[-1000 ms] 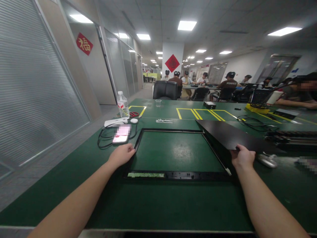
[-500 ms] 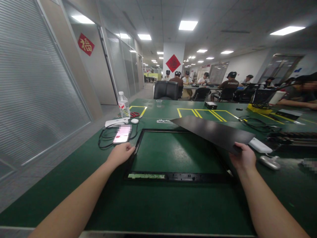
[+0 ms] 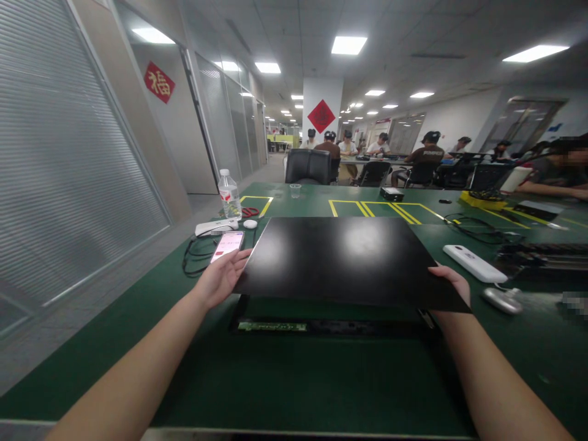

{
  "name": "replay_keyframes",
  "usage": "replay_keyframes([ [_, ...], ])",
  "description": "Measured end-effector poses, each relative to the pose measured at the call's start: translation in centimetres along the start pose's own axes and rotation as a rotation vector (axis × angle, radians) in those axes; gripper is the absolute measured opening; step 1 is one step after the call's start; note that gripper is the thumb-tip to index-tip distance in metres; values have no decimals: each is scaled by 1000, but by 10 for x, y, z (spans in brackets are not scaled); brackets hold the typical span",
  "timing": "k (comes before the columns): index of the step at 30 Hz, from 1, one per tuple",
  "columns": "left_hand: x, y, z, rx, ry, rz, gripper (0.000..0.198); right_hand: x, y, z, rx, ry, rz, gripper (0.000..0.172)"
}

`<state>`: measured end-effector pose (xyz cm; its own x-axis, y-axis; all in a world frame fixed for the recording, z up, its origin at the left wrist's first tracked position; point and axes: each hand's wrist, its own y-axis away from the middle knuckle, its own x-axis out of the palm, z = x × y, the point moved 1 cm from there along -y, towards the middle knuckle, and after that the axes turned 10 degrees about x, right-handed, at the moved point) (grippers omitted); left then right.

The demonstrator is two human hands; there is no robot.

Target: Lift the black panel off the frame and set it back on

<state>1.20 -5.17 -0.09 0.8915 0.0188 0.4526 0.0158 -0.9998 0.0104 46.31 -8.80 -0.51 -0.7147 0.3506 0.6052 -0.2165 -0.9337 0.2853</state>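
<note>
A large flat black panel (image 3: 344, 257) hovers level above a black rectangular frame (image 3: 321, 326) that lies on the green table (image 3: 275, 380). My left hand (image 3: 220, 275) supports the panel's near left edge, fingers under it. My right hand (image 3: 452, 283) grips the panel's near right corner, mostly hidden beneath it. Only the frame's near bar, with a green circuit strip (image 3: 271, 327), shows below the panel.
A phone (image 3: 226, 245) with a lit screen, black cables (image 3: 195, 257), a water bottle (image 3: 228, 194) and red scissors (image 3: 248, 212) sit at the left. A white remote-like device (image 3: 469, 263) and a grey mouse-like object (image 3: 500, 299) lie at the right. Several people sit at tables behind.
The black panel swung from the right side to level over the frame. My left hand left the frame's edge and took the panel's left edge.
</note>
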Motion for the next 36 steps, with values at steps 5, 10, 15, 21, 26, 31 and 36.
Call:
replay_keyframes([
  [5, 0, 3, -4, 30, -28, 69, 38, -3, -3, -2, 17, 118, 113, 62],
  [10, -1, 1, -6, 72, -49, 56, 39, -9, -10, -3, 152, 344, 239, 59],
  [15, 0, 1, -11, 181, -101, -23, 41, -8, -13, -13, 284, 502, 123, 38],
  [21, 4, 4, -12, 175, -181, -53, 36, -9, -22, -14, 184, 508, -89, 20],
  [26, 0, 1, -6, 186, -146, -112, 31, -12, -25, -12, 94, 544, -222, 28],
  [31, -5, -2, -5, 177, -153, -114, 32, -11, -24, -13, 73, 609, -224, 24],
  [36, -2, 1, -5, 175, -168, -86, 33, -10, -21, -9, -3, 680, -240, 23],
])
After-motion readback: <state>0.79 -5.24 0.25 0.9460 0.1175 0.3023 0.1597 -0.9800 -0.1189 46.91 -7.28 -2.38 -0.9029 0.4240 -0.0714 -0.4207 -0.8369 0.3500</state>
